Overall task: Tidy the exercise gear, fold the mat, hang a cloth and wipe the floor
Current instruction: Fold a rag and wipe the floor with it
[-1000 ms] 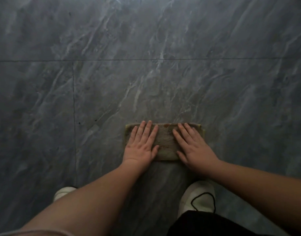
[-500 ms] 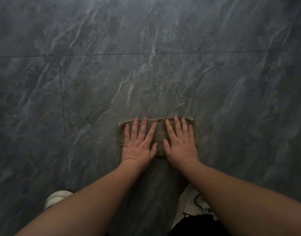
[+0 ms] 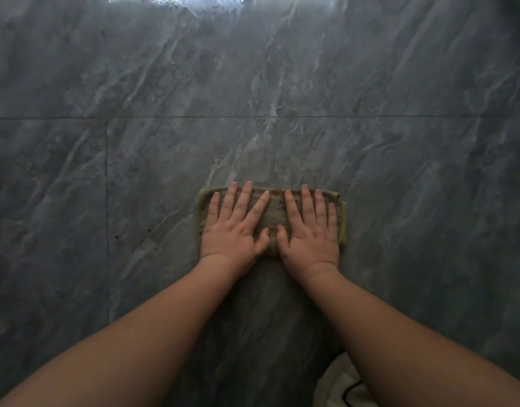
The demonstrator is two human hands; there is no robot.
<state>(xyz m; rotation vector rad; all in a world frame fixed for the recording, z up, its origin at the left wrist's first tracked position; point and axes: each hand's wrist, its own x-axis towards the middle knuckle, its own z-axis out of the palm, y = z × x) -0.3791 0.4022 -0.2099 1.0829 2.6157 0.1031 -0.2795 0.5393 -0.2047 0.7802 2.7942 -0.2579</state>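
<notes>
Since the earlier frames the cloth [image 3: 272,218] has been pushed forward across the floor [image 3: 370,142], and the right hand [image 3: 311,230], which was angled inward from the cloth's right end, has been straightened so that both hands now lie side by side and parallel on it. At this moment the cloth is seen folded into a flat oblong on the grey marbled tiles, just short of the grout line [image 3: 252,116] that crosses the floor ahead of it and well to the right of the lengthwise joint. It is pressed down by the left hand [image 3: 235,227] on its left half and by the right hand on its right half; each grip is fully open, fingers straight and slightly spread, palms flat, nothing being pinched or curled round. A strip of cloth is left showing between the two thumbs, and its yellowish edging is seen past the outer fingers on both sides. The cloth is judged to be soft, light and limp, likely to bunch or unfold if pushed from one end only, so even downward pressure from both palms is called for; for lifting, its folded near edge or a corner would best be pinched. The polished tile is judged smooth enough for the cloth to slide readily. A rust-coloured stain is visible at the cloth's far edge. No brand, label or writing can be read anywhere. Behind the cloth, by the right forearm, part of a white shoe [image 3: 341,386] with a dark line is seen.
</notes>
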